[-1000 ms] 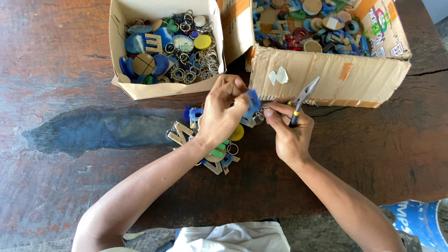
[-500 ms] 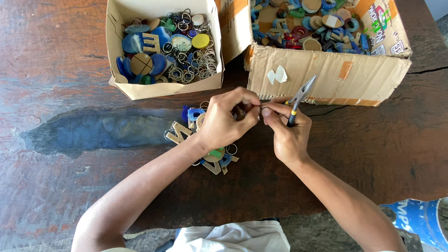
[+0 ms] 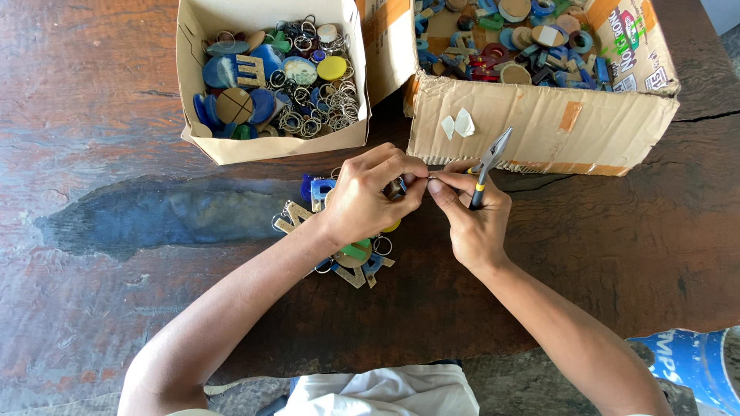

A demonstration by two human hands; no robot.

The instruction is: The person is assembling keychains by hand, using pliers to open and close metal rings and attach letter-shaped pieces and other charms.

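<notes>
Keychain piece (image 3: 396, 187) pinched at frame centre
Left hand (image 3: 362, 202) grips it — right hand (image 3: 472, 219) clasps pliers (image 3: 487, 163), fingertips on a small ring (image 3: 433, 177).

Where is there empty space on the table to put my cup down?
The widest bare wood lies left of the left hand, below the small box, around the dark stain. More bare wood lies right of the right hand, under the big cardboard box. It is crowded between the hands and boxes, and on the keychain pile.
</notes>
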